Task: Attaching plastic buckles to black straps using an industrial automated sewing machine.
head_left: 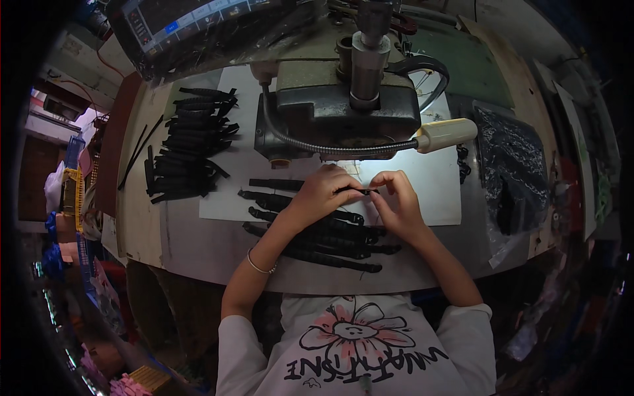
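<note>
Just in front of the machine head, my left hand (323, 193) and my right hand (400, 203) meet, both closed in a pinch. Between their fingertips is the end of a black fabric strap (366, 192); my fingers hide much of it. Beneath my wrists lie several black straps (330, 259) in a loose row, some with loose thread at the ends. The strap pile's upper part is partly covered by my left forearm.
A dark machine head (337, 109), like an industrial sewing machine's, overhangs the white sheet (224, 198). Its lamp (447, 134) glows on a bendable arm. More black straps (191, 142) are stacked at left, a clear plastic bag (512, 171) at right, a screen (191, 30) at back left.
</note>
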The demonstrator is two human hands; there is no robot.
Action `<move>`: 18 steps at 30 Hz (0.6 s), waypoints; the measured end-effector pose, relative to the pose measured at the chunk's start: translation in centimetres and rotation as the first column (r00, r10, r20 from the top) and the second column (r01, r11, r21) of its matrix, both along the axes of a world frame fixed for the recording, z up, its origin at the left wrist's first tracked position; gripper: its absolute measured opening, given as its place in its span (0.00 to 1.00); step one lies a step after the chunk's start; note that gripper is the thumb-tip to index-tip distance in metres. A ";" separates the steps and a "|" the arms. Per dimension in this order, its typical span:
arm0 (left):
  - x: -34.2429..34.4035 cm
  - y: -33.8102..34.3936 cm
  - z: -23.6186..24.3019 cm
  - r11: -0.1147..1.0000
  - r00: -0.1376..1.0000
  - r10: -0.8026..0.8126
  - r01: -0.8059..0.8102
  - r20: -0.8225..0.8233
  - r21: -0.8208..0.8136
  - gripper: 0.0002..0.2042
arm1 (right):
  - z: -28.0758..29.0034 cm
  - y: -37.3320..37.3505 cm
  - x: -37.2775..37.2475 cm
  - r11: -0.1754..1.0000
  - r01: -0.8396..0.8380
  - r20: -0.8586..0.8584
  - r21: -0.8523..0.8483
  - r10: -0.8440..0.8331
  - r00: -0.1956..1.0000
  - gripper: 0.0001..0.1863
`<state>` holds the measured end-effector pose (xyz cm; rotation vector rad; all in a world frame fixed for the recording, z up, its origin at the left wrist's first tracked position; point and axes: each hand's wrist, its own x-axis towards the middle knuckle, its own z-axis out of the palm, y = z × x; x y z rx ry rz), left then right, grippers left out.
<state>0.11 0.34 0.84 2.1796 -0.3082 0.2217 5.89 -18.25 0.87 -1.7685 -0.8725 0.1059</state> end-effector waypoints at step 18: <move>-0.2 0.5 0.2 0.959 0.951 0.068 -0.146 -0.302 -0.244 0.09 | -0.3 0.6 1.9 0.965 -0.206 -0.217 -0.163 0.169 0.961 0.07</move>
